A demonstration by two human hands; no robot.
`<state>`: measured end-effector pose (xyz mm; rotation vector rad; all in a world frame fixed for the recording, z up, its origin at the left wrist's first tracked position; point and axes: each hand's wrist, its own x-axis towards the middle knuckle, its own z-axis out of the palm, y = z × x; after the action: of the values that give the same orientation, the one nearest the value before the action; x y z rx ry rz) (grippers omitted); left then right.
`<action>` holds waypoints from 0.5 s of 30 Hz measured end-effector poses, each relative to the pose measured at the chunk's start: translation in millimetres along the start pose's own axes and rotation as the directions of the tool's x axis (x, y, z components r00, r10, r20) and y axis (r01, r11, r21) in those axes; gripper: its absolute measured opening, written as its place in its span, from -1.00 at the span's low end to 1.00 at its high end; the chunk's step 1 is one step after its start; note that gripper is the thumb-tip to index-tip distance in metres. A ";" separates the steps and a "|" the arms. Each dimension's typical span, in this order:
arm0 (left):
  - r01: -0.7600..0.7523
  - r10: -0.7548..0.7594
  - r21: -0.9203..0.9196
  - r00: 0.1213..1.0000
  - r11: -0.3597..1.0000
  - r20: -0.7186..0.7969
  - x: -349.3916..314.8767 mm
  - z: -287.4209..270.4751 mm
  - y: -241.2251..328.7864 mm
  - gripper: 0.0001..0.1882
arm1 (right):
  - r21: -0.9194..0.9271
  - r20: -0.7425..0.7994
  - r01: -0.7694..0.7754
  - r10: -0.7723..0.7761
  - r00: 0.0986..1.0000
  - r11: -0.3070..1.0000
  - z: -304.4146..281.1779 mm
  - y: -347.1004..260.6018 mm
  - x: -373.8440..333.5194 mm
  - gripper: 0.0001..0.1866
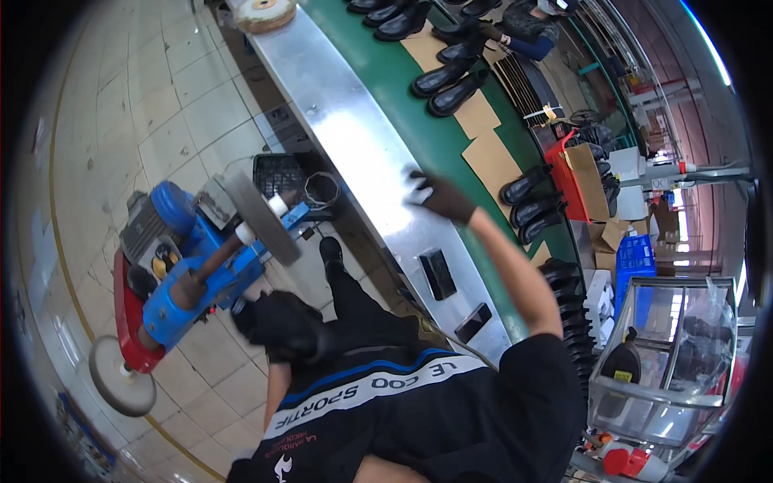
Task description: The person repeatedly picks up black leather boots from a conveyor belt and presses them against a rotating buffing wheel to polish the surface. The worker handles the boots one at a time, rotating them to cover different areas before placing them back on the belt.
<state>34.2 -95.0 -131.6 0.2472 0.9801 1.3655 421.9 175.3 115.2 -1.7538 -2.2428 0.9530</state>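
Observation:
My right hand (441,198), in a dark glove with pale patches at the fingertips, reaches over the metal bench top (354,121). Its fingers look spread, and I see nothing held in them. Low on the left, my left forearm comes up to a black shoe (278,326), held before my body and slightly blurred. The left hand itself is mostly hidden by the shoe. A dark block (437,274) and a phone (473,323) lie on the bench, nearer to me than my right hand.
A blue grinding machine (193,282) with a large wheel (259,219) stands at my left. Beyond the bench, a green conveyor (354,48) carries black shoes (452,92) on cardboard. A co-worker's sleeve (527,44) shows at the far side. A glass-sided cabinet (660,370) stands right.

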 end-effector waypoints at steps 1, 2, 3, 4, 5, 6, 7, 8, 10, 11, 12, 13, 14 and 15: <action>0.061 -0.059 0.026 0.994 0.998 -0.087 -5.2 -1.0 8.6 -0.51 | 0.055 -0.126 -0.118 0.124 0.984 0.992 -35.7 19.2 32.9 -0.20; 0.095 -0.084 0.056 0.982 0.994 -0.168 -9.8 -0.4 16.9 -0.51 | -0.058 -0.292 -0.149 0.126 0.948 0.987 -65.6 56.4 73.4 -0.25; 0.133 -0.112 0.080 0.968 0.988 -0.223 -12.2 7.3 23.4 -0.51 | -0.163 -0.448 -0.116 0.031 0.893 0.980 -101.2 112.8 104.3 -0.32; 0.159 -0.124 0.105 0.951 0.982 -0.281 -11.4 15.3 31.1 -0.51 | -0.144 -0.569 -0.160 0.051 0.821 0.977 -128.8 145.2 134.3 -0.42; 0.161 -0.110 0.127 0.934 0.979 -0.339 -14.7 21.4 40.1 -0.51 | -0.132 -0.636 -0.238 0.102 0.765 0.962 -148.7 159.0 160.8 -0.46; 0.159 -0.084 0.156 0.911 0.975 -0.403 -18.1 28.1 47.9 -0.51 | -0.182 -0.677 -0.294 0.097 0.729 0.938 -162.3 161.5 184.4 -0.52; 0.165 -0.073 0.176 0.897 0.970 -0.437 -16.5 37.8 52.8 -0.51 | -0.180 -0.648 -0.366 0.170 0.743 0.913 -183.3 187.1 201.9 -0.22; 0.175 -0.064 0.195 0.879 0.965 -0.473 -13.9 45.7 56.2 -0.51 | -0.162 -0.703 -0.444 0.213 0.679 0.882 -196.0 216.3 221.4 -0.21; 0.191 -0.042 0.221 0.839 0.956 -0.543 -8.7 64.0 62.4 -0.51 | -0.103 -0.788 -0.587 0.294 0.540 0.803 -200.8 266.1 260.2 -0.20; 0.196 -0.020 0.234 0.807 0.952 -0.591 -13.0 72.3 65.7 -0.51 | -0.055 -0.675 -0.624 0.432 0.598 0.779 -198.5 270.0 277.3 -0.06; 0.199 -0.002 0.245 0.780 0.949 -0.626 -10.9 80.9 67.9 -0.51 | -0.072 -0.583 -0.576 0.434 0.686 0.814 -196.2 273.3 295.2 -0.07; 0.200 0.010 0.252 0.763 0.947 -0.646 -9.3 91.2 68.2 -0.51 | -0.088 -0.490 -0.528 0.425 0.761 0.844 -201.7 279.8 305.0 -0.07; 0.203 0.022 0.262 0.750 0.943 -0.661 -5.7 100.2 69.0 -0.51 | -0.096 -0.392 -0.481 0.411 0.823 0.871 -205.1 286.4 312.6 -0.08; 0.205 0.030 0.271 0.745 0.941 -0.667 -1.1 108.5 70.1 -0.51 | -0.173 -0.454 -0.456 0.340 0.823 0.873 -202.5 291.8 320.4 -0.26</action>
<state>61.4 -37.5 -19.2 -0.0602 1.8113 1.2043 658.5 582.0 28.7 -2.3509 -1.8317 0.2662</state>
